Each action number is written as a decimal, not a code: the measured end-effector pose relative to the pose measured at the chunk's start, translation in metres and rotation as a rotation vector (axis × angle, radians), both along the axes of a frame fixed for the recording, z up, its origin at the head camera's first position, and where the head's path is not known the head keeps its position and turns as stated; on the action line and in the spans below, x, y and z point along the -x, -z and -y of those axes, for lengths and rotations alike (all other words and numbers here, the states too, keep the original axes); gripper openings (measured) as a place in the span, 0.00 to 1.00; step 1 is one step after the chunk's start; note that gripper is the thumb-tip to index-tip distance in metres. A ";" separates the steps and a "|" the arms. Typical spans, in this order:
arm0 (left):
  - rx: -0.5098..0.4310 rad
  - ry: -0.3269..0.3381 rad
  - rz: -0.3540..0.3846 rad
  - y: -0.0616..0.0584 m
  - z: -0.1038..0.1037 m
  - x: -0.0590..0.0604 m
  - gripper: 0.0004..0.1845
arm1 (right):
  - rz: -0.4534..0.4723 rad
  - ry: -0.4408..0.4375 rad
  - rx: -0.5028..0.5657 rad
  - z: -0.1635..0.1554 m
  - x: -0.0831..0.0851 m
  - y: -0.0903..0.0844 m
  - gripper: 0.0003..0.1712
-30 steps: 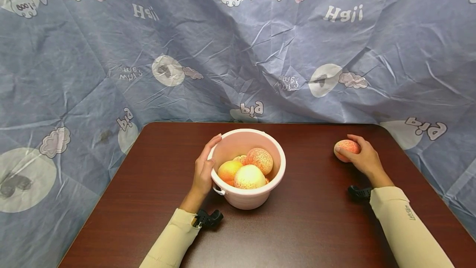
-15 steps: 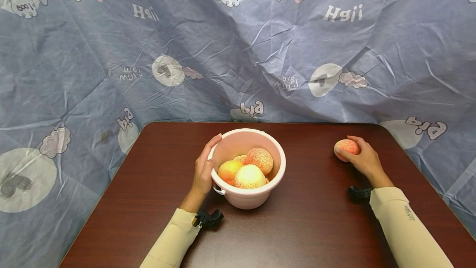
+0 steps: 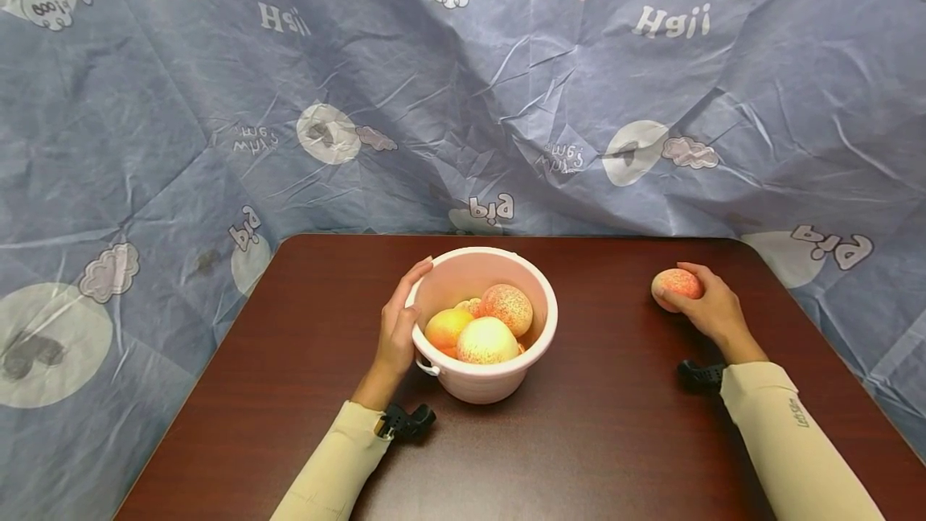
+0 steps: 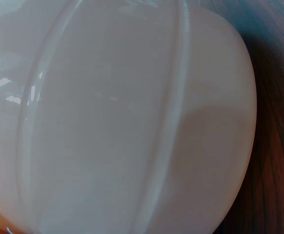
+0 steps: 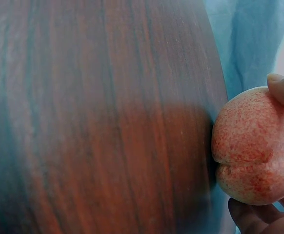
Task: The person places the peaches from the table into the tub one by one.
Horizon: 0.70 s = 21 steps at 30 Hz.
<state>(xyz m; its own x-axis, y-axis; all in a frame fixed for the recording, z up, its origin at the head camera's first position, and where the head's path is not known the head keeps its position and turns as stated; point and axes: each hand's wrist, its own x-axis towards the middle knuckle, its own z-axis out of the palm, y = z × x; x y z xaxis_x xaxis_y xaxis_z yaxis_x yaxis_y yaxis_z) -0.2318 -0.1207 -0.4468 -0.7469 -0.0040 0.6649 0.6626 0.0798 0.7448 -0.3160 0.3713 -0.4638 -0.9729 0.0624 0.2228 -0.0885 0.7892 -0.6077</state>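
A pink plastic bucket [image 3: 499,380] stands mid-table and holds several peaches [image 3: 486,328]. My left hand [image 3: 399,326] grips its left rim and wall with curled fingers. In the left wrist view the bucket wall [image 4: 112,117] fills the frame and the hand is hidden. At the right of the table my right hand [image 3: 705,304] grips a single red-orange peach [image 3: 674,283], which sits on or just above the wood. The right wrist view shows that peach [image 5: 254,146] with a fingertip [image 5: 283,90] above it and another below.
The dark brown wooden table [image 3: 593,441] has rounded far corners. A crumpled blue cloth with pig prints [image 3: 463,103] hangs behind and around it. A small black wrist mount [image 3: 405,420] lies by each sleeve.
Nothing has visibly moved on the table; only the head view has shifted a little.
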 end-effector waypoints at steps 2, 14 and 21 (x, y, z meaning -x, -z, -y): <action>-0.003 0.005 -0.004 0.000 0.000 0.001 0.33 | -0.003 0.005 0.001 0.000 0.000 0.000 0.42; -0.005 0.029 0.028 -0.017 -0.004 -0.011 0.33 | -0.017 0.020 0.002 -0.001 -0.003 -0.002 0.42; 0.016 0.009 0.042 -0.036 -0.006 -0.025 0.31 | -0.034 0.009 -0.001 0.001 -0.003 -0.005 0.41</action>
<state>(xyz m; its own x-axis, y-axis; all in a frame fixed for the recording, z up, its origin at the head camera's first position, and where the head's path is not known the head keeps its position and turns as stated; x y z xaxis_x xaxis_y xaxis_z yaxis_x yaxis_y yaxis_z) -0.2069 -0.1147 -0.4112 -0.7740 0.0133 0.6330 0.6316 0.0857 0.7705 -0.3126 0.3705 -0.4589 -0.9640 0.0707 0.2562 -0.1023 0.7909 -0.6033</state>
